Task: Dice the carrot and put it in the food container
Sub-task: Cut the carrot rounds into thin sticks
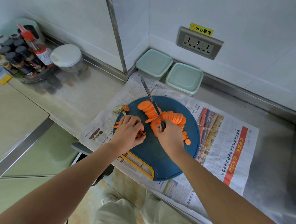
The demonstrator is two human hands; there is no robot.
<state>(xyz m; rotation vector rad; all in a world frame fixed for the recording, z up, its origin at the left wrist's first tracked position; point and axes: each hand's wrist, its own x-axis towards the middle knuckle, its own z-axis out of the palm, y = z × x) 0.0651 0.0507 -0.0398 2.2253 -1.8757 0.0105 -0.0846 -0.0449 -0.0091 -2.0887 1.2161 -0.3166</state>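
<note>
Right hand (169,137) curled round the knife (151,100) handle, blade lying over carrot slices (162,115) fanned across the round blue cutting board (159,155). Left hand (129,132) pinches carrot strips (140,134) at the board's left side; we can't make out its fingertips. Board sits on newspaper (226,148) on a steel counter (269,132). Two pale-green food containers (154,64) stand by the white wall (247,23). Spice rack (20,57) far left, blurred.

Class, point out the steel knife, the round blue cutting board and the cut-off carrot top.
steel knife (147,89): head view, mid-blade.
round blue cutting board (151,152): head view, bare surface.
cut-off carrot top (125,108): head view, orange stub.
</note>
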